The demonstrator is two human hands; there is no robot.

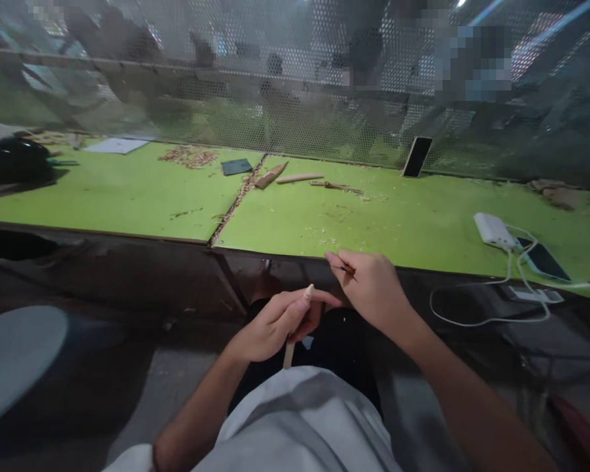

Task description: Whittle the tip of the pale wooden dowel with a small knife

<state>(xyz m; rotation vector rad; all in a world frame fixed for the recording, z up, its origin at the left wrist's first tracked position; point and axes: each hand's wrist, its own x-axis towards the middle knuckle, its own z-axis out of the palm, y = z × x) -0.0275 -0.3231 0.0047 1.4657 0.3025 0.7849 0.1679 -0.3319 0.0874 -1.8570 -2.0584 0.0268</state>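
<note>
Over my lap, my left hand [280,321] is closed around a pale wooden stick [289,355]. The stick's carved tip shows above the thumb, and its lower end comes out under the palm. My right hand [371,282] is up and to the right, near the table's front edge, with its fingers closed on a small thin carving tool [345,268]. Most of the tool is hidden in the fist. The tool and the stick are apart.
The green table [285,226] bears wood shavings [189,157], a pointed wooden piece [271,176], a pale rod [299,177], a dark sheet [236,166], an upright phone [417,157] and a white power bank [492,229] with a cable. Behind stands a perforated screen [295,111].
</note>
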